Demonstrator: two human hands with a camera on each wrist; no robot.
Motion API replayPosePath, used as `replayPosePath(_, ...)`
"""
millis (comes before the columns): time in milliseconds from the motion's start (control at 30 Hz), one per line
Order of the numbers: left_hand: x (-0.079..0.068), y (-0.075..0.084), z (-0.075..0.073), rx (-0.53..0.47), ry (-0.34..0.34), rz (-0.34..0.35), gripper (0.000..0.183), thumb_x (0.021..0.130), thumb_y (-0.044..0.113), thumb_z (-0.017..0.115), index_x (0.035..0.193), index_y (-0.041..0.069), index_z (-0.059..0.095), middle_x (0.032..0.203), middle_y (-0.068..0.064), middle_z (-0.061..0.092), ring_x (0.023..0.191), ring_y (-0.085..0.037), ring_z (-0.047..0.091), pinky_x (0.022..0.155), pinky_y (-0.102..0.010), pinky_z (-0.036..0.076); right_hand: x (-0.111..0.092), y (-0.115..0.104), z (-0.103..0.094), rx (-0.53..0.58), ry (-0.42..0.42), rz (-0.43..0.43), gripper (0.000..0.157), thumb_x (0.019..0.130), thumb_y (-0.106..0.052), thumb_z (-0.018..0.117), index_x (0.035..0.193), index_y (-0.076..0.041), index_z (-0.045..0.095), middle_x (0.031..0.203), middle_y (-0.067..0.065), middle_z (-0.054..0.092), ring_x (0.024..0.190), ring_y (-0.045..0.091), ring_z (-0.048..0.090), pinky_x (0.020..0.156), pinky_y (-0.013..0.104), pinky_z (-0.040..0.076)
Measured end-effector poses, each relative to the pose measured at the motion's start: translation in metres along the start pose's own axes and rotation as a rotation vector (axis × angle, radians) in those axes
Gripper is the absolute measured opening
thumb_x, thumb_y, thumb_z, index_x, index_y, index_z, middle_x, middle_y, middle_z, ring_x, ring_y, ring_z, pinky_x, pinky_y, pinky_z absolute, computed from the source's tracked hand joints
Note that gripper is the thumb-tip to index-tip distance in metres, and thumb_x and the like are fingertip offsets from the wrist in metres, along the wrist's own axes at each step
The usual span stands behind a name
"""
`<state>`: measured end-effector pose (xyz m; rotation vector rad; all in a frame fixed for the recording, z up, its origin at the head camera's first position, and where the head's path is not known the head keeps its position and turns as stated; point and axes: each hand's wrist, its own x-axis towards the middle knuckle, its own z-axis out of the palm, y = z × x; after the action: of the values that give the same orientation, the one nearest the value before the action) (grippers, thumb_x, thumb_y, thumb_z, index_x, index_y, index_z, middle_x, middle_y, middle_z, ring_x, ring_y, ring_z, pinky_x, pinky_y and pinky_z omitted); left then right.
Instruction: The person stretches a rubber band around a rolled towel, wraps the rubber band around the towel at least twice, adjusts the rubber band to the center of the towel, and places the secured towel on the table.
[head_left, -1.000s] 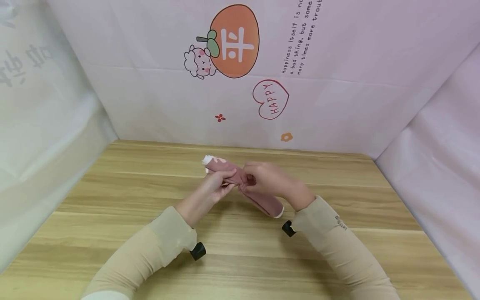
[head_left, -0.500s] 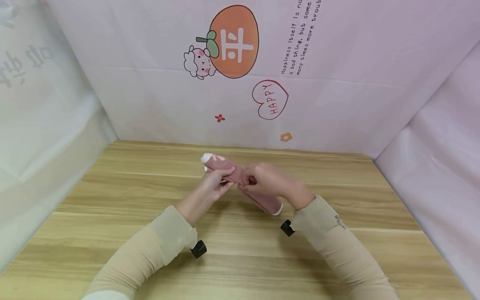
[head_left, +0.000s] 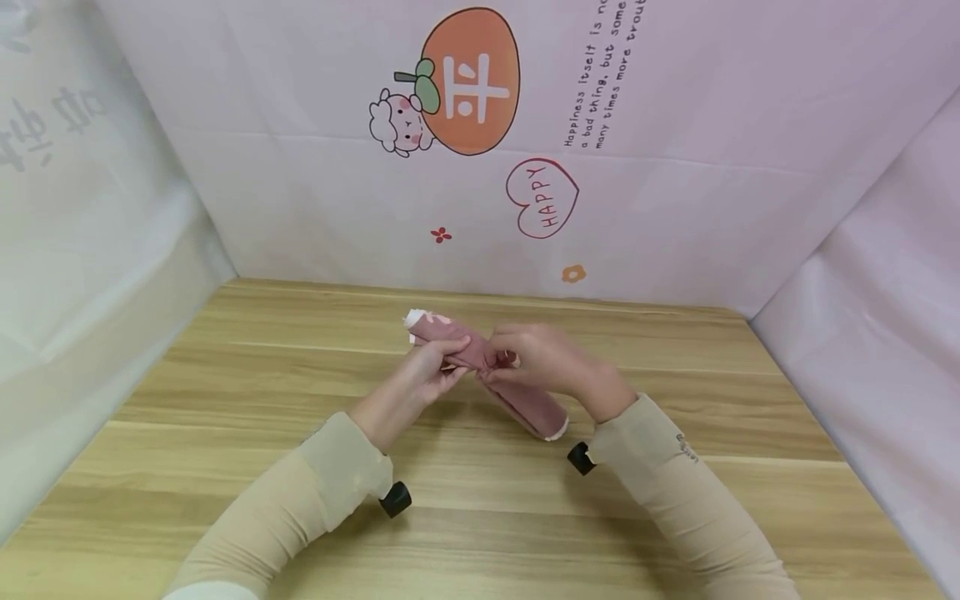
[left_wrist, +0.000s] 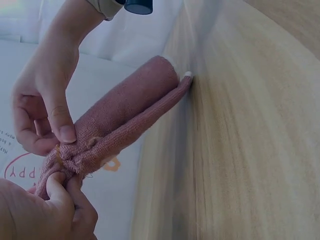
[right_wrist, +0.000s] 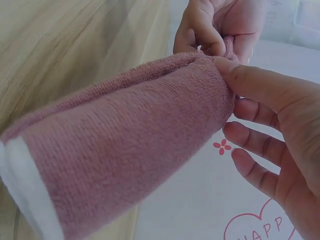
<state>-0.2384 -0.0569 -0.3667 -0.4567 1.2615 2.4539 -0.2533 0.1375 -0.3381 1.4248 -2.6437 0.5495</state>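
A dusty-pink towel point(head_left: 534, 408), rolled up and white at both ends, is held slantwise above the table and gathered in at its middle. My left hand point(head_left: 431, 367) grips it just left of the gathered middle, thumb on top. Thumb and index finger of my right hand point(head_left: 543, 362) pinch the towel at the gather, while the other fingers stand off it in the right wrist view. In the left wrist view a thin yellowish band point(left_wrist: 59, 154), like a rubber band, shows at the gather; the fingers and cloth hide most of it.
The wood-grain table point(head_left: 480, 533) lies under both forearms. Behind it rises a white printed cloth wall point(head_left: 300, 208), and white cloth also hangs at both sides. A black wrist camera point(head_left: 396, 500) sits below the left cuff, another black camera point(head_left: 581, 458) by the right.
The towel's right end rose slightly, then sank again. My right hand has shifted a little to the right, with a wider gap between thumb and index finger. My left hand keeps its grip.
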Motion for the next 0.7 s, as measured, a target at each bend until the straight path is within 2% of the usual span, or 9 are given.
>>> replayPosePath(167,0.000,-0.003,-0.002,-0.007,-0.010,0.008,0.008,0.103,-0.003,0.053,0.101,0.002,0.058,0.090,-0.008,0.064,0.076,-0.012,0.065,0.072,-0.017,0.058,0.001,0.001,0.002,-0.010,-0.038,-0.043,0.019,0.088,-0.014,0.082,0.080,-0.016,0.066,0.077,-0.007,0.054,0.068,0.008,0.053,0.060,0.021,0.048)
replayPosePath(267,0.001,-0.004,0.000,0.001,-0.020,0.015,0.009,0.103,-0.005,0.052,0.102,0.001,0.059,0.087,-0.007,0.065,0.075,-0.012,0.066,0.072,-0.019,0.058,0.001,0.001,0.002,-0.001,-0.064,-0.035,0.023,0.088,-0.012,0.080,0.076,-0.017,0.061,0.075,-0.008,0.051,0.065,0.005,0.047,0.057,0.021,0.045)
replayPosePath(533,0.001,-0.001,0.002,0.020,-0.006,0.017,0.022,0.102,-0.005,0.055,0.123,-0.001,0.059,0.091,-0.004,0.066,0.082,-0.012,0.064,0.074,-0.021,0.059,-0.004,0.003,-0.003,0.088,-0.100,0.006,0.021,0.087,-0.013,0.075,0.074,-0.017,0.059,0.070,-0.009,0.050,0.063,0.004,0.045,0.056,0.022,0.042)
replayPosePath(667,0.002,0.004,0.000,0.024,-0.033,-0.003,0.021,0.103,-0.004,0.054,0.123,0.000,0.058,0.100,-0.007,0.064,0.089,-0.015,0.062,0.074,-0.021,0.058,-0.010,0.005,-0.006,0.185,-0.093,0.013,0.004,0.089,-0.011,0.065,0.085,-0.012,0.067,0.077,-0.007,0.057,0.067,0.006,0.049,0.059,0.024,0.045)
replayPosePath(700,0.002,0.006,-0.001,0.021,-0.039,-0.004,0.019,0.103,-0.004,0.053,0.120,0.001,0.057,0.103,-0.008,0.063,0.091,-0.016,0.061,0.074,-0.021,0.058,-0.012,0.006,-0.007,0.217,-0.085,0.017,0.008,0.089,-0.010,0.062,0.090,-0.010,0.070,0.081,-0.006,0.061,0.070,0.007,0.051,0.062,0.024,0.047)
